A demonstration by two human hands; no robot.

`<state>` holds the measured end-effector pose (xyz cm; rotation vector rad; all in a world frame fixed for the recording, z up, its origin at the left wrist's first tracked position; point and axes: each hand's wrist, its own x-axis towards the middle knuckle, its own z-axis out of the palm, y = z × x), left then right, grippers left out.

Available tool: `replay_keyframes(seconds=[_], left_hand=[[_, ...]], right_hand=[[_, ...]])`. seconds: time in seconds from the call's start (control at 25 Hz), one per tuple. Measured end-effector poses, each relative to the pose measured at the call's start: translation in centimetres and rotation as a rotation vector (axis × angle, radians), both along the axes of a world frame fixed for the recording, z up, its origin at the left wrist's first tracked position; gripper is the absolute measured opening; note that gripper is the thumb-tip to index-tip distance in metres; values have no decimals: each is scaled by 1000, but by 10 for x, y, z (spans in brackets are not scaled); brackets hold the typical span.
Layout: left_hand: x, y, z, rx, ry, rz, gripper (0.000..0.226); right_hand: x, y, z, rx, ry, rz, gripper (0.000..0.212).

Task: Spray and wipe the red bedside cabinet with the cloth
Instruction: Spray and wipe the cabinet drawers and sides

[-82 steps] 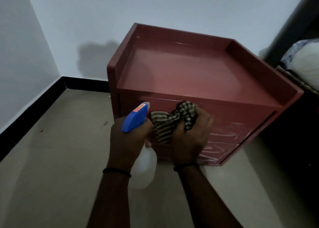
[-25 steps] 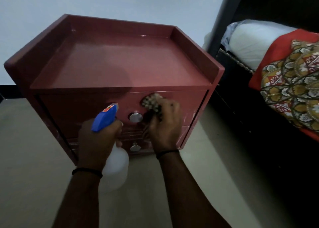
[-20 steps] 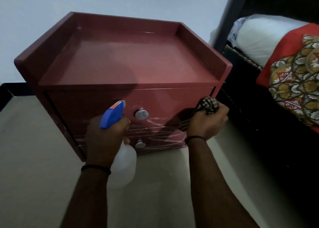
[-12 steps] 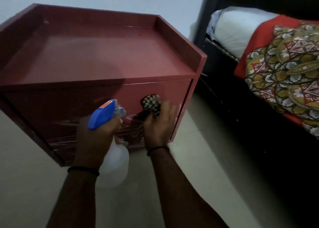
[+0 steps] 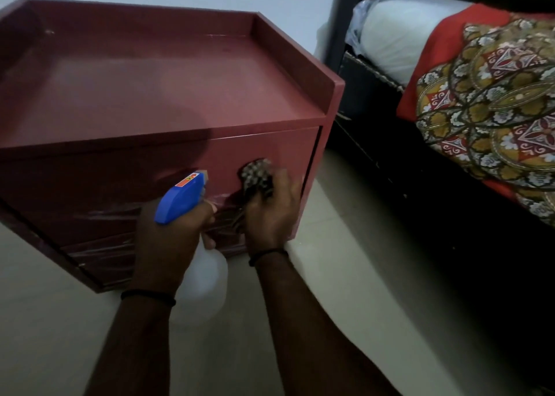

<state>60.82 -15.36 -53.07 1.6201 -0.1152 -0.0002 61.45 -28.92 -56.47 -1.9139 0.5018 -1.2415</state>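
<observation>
Your right hand [image 5: 271, 212] presses the cloth [image 5: 256, 176] near the cabinet's [image 5: 150, 95] right edge. Your left hand [image 5: 168, 239] grips the spray bottle [image 5: 192, 230]. Open floor [image 5: 345, 245] beside.

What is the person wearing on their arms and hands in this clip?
Both forearms are bare, with no sleeves in view and no gloves on either of the hands. The left hand has a thin black band at the wrist, and the right hand has a similar thin black band.

Bed [image 5: 468, 101] right of cabinet [image 5: 156, 95], floor [image 5: 345, 260] beneath.
</observation>
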Motion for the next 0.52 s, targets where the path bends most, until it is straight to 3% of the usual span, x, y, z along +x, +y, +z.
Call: replay_keyframes(seconds=[0.16,0.24,0.4,0.52], left_hand=[[-10,-2,3,-10,1,-28,13],[-12,-6,9,-17,-12,-24,11],[-10,-15,12,-38,-39,-60,12],[-8,-16,0,-17,-26,-83,31]], right_hand=[[10,-84,38,454,-140,-391,35],[12,-75,37,432,-100,-380,36],[1,-12,14,222,-33,-114,43],[13,-67,31,414,-117,-269,40]])
